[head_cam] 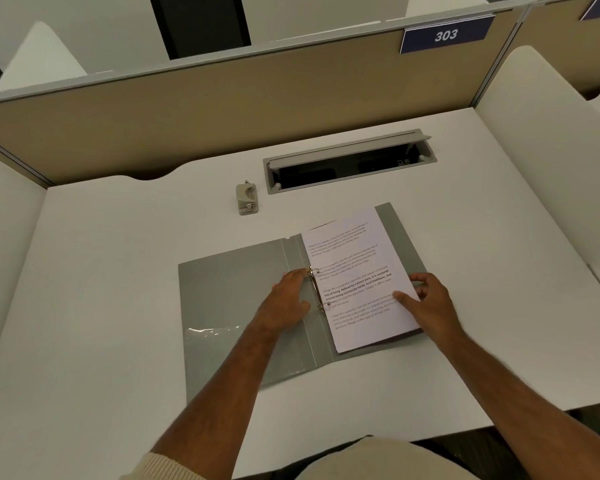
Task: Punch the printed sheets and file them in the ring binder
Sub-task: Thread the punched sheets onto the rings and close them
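- Printed sheets point(357, 278) lie on the right-hand half of the open ring binder point(236, 296), their left edge at the two metal rings point(317, 289), so you are at the filing step, not the punching one.
- Your left hand point(286, 301) rests flat on the binder just left of the rings, fingers loosely spread and closed on nothing; the fingertips touch the upper ring.
- Your right hand point(426, 303) lies open on the right edge of the sheets, thumb on top of the paper and fingers past the edge on the cover. It looks to be pressing rather than pinching, so count that grip as apart too.
- I cannot tell whether the rings are snapped shut or whether the holes are fully seated on both.
- My reading: the sheets are punched and threaded, and the task is close to done.
- Next move, as I judge it: hold the stack steady with the right hand, check both rings are closed through the holes, then fold the left cover over.
- The stack sits slightly askew to the spine, so square it first or the paper may tear at the holes.
- Further out on the worktop point(118, 271), the hole punch point(247, 199) stands well apart from the binder, beside the open cable hatch point(349, 161).
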